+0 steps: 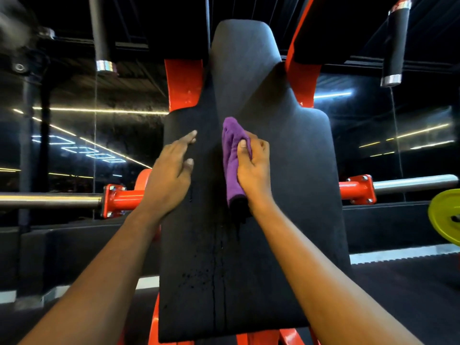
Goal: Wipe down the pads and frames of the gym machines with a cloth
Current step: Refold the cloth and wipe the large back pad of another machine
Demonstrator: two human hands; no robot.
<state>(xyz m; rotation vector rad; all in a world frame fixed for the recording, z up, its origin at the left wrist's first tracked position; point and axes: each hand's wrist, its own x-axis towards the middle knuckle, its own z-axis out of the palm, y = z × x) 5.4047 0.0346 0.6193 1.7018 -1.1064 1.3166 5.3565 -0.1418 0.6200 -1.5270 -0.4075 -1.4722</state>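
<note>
A purple cloth (232,160) lies bunched against the middle of the black back pad (286,183), gripped by the right hand (254,168) with the thumb across it. The left hand (171,170) rests just beside it on the pad's left part, fingers straight. Behind the pad stand the red frame (184,83), steel bars (49,199) and a yellow weight plate (445,215).

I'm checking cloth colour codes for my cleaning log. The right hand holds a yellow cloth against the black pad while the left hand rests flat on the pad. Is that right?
Not quite: the cloth is purple, not yellow. The head view shows the right hand holding it against the black pad while the left hand rests flat on the pad.
</note>
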